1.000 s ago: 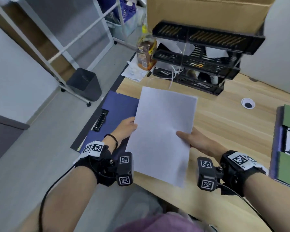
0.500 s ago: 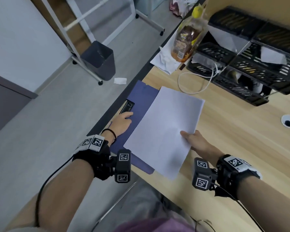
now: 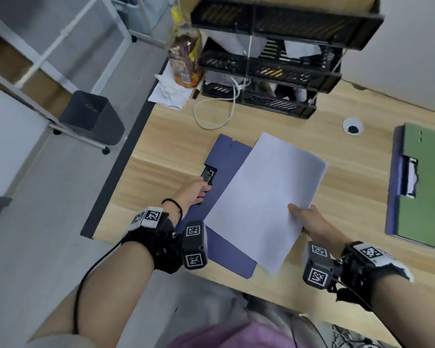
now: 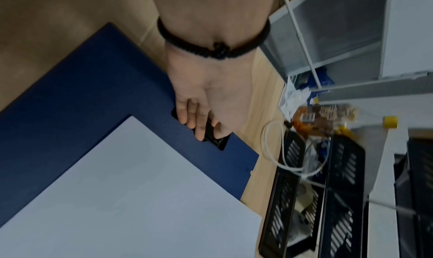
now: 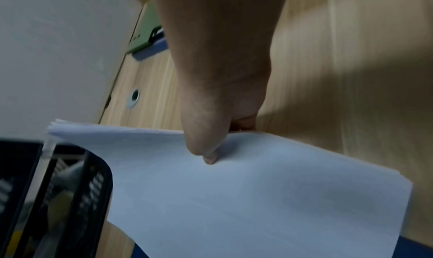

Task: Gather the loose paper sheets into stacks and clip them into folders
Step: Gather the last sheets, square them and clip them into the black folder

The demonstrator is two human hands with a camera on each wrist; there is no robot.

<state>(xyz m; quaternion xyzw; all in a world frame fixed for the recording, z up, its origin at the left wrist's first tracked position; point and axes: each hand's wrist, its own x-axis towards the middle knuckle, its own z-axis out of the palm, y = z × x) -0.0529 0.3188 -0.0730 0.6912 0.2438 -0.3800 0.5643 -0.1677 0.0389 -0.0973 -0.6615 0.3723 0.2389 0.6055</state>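
A blue folder [image 3: 224, 159] lies flat near the desk's left edge, its black clip [image 3: 209, 173] on the left side. My left hand [image 3: 201, 189] reaches to that clip. In the left wrist view the left hand [image 4: 211, 132] pinches the clip [image 4: 216, 138] between fingers and thumb. My right hand [image 3: 298, 217] grips a stack of white paper sheets [image 3: 264, 197] by its right edge, held slanted over the folder's right half. In the right wrist view the thumb presses on top of the stack [image 5: 257, 197], with the other fingers underneath.
A green folder [image 3: 425, 187] with its own clip lies at the desk's right. Black stacked trays [image 3: 269, 71], a white cable [image 3: 219, 121] and a bottle [image 3: 185, 64] stand at the back. A cable hole [image 3: 352, 126] is in the desk. A grey bin [image 3: 93, 116] sits on the floor at left.
My left hand let go of the paper stack and moved left onto the blue folder's clip. The right hand alone now holds the stack, over the folder.
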